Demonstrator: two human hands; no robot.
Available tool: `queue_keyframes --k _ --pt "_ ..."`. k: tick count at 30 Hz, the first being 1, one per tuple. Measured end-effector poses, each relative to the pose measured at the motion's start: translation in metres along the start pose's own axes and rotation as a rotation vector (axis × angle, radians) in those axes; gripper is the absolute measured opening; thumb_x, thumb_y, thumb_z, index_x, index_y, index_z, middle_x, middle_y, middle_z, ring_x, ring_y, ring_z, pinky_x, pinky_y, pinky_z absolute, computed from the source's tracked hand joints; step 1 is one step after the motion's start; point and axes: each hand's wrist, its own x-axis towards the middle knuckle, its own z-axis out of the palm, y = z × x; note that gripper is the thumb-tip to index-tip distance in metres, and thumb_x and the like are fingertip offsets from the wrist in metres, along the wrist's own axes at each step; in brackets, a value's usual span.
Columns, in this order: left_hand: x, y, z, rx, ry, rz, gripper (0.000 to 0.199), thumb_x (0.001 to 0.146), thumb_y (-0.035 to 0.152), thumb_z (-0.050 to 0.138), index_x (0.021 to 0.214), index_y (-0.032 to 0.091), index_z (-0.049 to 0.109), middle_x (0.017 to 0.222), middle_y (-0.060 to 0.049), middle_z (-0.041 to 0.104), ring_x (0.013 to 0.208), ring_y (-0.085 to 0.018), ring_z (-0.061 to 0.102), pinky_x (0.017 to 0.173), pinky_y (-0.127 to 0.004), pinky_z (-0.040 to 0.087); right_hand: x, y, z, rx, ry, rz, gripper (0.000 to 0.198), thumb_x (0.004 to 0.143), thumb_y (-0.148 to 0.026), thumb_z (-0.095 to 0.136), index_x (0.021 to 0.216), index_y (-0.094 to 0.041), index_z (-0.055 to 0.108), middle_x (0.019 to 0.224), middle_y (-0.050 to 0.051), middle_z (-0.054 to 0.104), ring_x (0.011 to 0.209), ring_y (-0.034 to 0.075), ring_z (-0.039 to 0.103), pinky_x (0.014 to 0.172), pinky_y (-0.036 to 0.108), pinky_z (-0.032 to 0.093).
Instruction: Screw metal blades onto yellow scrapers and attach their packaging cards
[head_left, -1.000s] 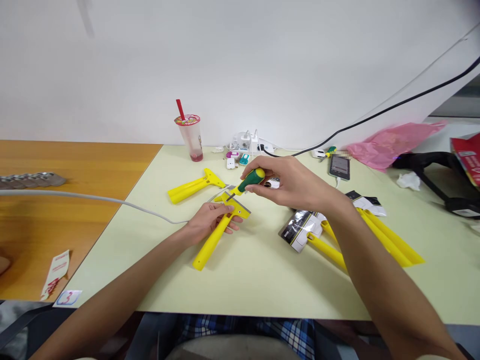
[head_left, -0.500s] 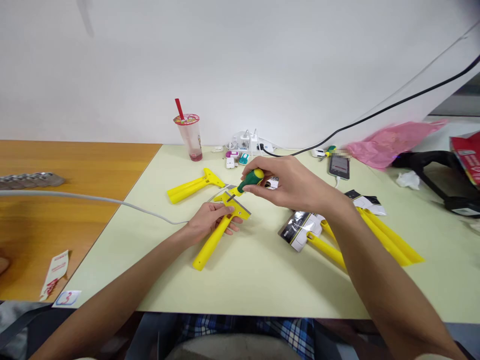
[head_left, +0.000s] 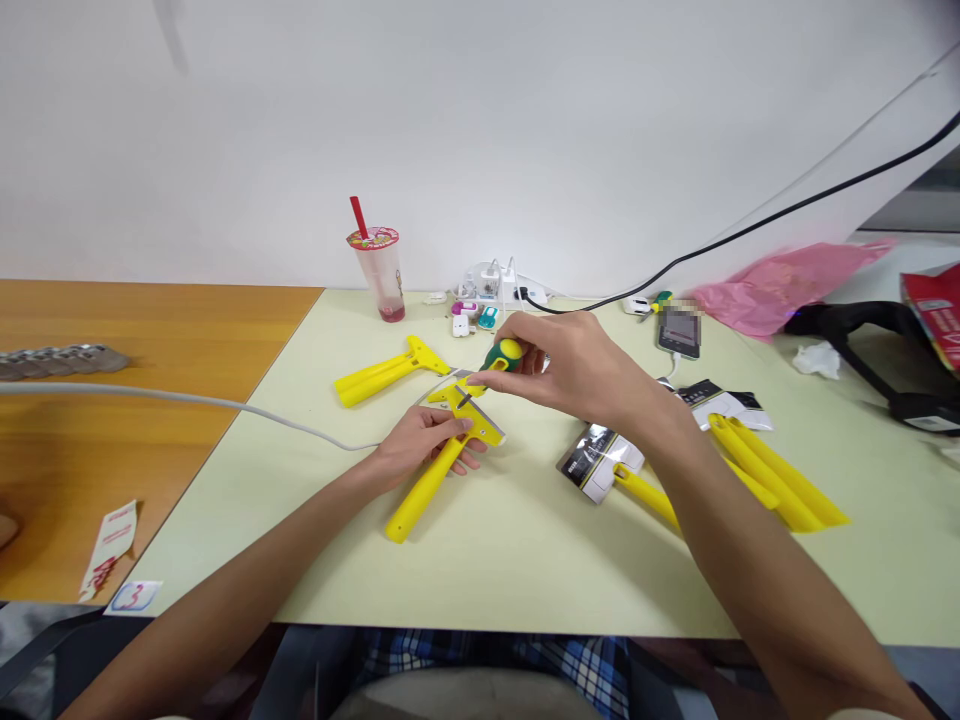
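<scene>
My left hand (head_left: 420,445) is closed around a yellow scraper (head_left: 427,488) near its head, thumb on top, with the handle slanting down to the left. My right hand (head_left: 574,365) grips a green and yellow screwdriver (head_left: 504,353) from above. The screwdriver's shaft points down to the left, its tip at the scraper's head; whether it sits in a screw I cannot tell. Behind the scraper's head lies another yellow piece, partly hidden. A second yellow scraper (head_left: 382,375) rests on the table just beyond my left hand.
Packaged yellow scrapers (head_left: 600,460) lie to the right, partly under my right forearm. A cup with a red straw (head_left: 381,275), a power strip (head_left: 499,288) and a phone (head_left: 679,332) stand toward the wall. A grey cable (head_left: 187,397) crosses from the left.
My right hand and the screwdriver handle have turned and shifted slightly, the handle's end now facing me more. My left hand and the scraper have barely moved.
</scene>
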Motion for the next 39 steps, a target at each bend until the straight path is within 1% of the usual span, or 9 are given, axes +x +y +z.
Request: queue_keyframes --k 4,18,23,25,27,29,31,34,39 --pt "0.0 0.001 0.0 -0.01 -0.002 0.008 0.03 0.095 0.038 0.082 0.103 0.009 0.081 0.112 -0.024 0.084 0.076 -0.023 0.082 0.067 -0.031 0.067 0.0 0.0 0.0 0.01 0.032 0.001 0.044 0.098 -0.061 0.075 0.087 -0.022 0.059 0.067 -0.003 0.06 0.06 0.014 0.05 0.062 0.029 0.033" --pt "0.0 0.007 0.004 -0.094 0.039 -0.022 0.02 0.099 0.028 0.075 0.1 0.008 0.079 0.109 -0.023 0.084 0.069 -0.02 0.08 0.063 -0.028 0.065 -0.001 0.006 -0.002 0.064 0.091 0.027 0.038 0.098 -0.058 0.075 0.09 -0.021 0.067 0.07 -0.001 0.067 0.063 0.015 0.06 0.066 0.029 0.041" --pt "-0.001 0.012 0.006 -0.128 0.097 -0.023 0.019 0.099 0.024 0.072 0.098 0.007 0.079 0.106 -0.023 0.084 0.067 -0.018 0.078 0.061 -0.025 0.065 -0.007 0.011 -0.02 0.11 0.139 0.076 0.043 0.096 -0.063 0.075 0.086 -0.023 0.065 0.067 -0.003 0.06 0.058 0.013 0.053 0.059 0.029 0.039" --pt "-0.001 0.013 0.006 -0.13 0.111 -0.026 0.018 0.099 0.023 0.07 0.099 0.007 0.079 0.105 -0.023 0.084 0.067 -0.018 0.078 0.061 -0.025 0.065 -0.011 0.011 -0.033 0.167 0.043 0.111 0.042 0.098 -0.063 0.074 0.086 -0.023 0.067 0.066 -0.003 0.059 0.057 0.013 0.053 0.054 0.029 0.037" --pt "0.001 0.012 0.006 -0.129 0.118 -0.028 0.018 0.098 0.022 0.07 0.099 0.006 0.079 0.105 -0.023 0.084 0.067 -0.019 0.078 0.061 -0.026 0.065 -0.015 0.01 -0.043 0.221 -0.156 0.108 0.042 0.098 -0.062 0.075 0.087 -0.022 0.07 0.065 -0.003 0.06 0.056 0.012 0.053 0.052 0.029 0.036" --pt "0.002 0.01 0.006 -0.128 0.129 -0.018 0.018 0.096 0.023 0.073 0.098 0.006 0.08 0.106 -0.023 0.084 0.068 -0.019 0.078 0.061 -0.026 0.065 -0.017 0.007 -0.048 0.259 -0.337 0.057 0.042 0.097 -0.062 0.076 0.085 -0.022 0.073 0.064 -0.003 0.06 0.055 0.011 0.051 0.052 0.029 0.035" --pt "0.003 0.008 0.005 -0.125 0.13 -0.006 0.021 0.095 0.025 0.074 0.1 0.006 0.08 0.106 -0.023 0.084 0.069 -0.019 0.078 0.062 -0.026 0.065 -0.018 0.004 -0.049 0.291 -0.458 -0.008 0.041 0.097 -0.061 0.076 0.083 -0.022 0.076 0.065 -0.004 0.062 0.056 0.01 0.05 0.051 0.029 0.034" --pt "0.003 0.007 0.005 -0.11 0.104 0.016 0.026 0.094 0.029 0.075 0.102 0.005 0.081 0.103 -0.022 0.084 0.071 -0.02 0.078 0.064 -0.027 0.066 -0.019 -0.004 -0.049 0.357 -0.547 -0.029 0.037 0.099 -0.058 0.075 0.089 -0.023 0.081 0.069 -0.005 0.066 0.056 0.008 0.049 0.052 0.03 0.034" --pt "0.003 0.008 0.003 -0.079 0.113 0.036 0.025 0.093 0.03 0.076 0.098 0.007 0.082 0.094 -0.017 0.084 0.07 -0.02 0.078 0.064 -0.027 0.065 -0.02 -0.013 -0.052 0.418 -0.66 0.056 0.039 0.093 -0.063 0.078 0.096 -0.024 0.084 0.074 -0.006 0.072 0.054 0.006 0.05 0.054 0.032 0.035"
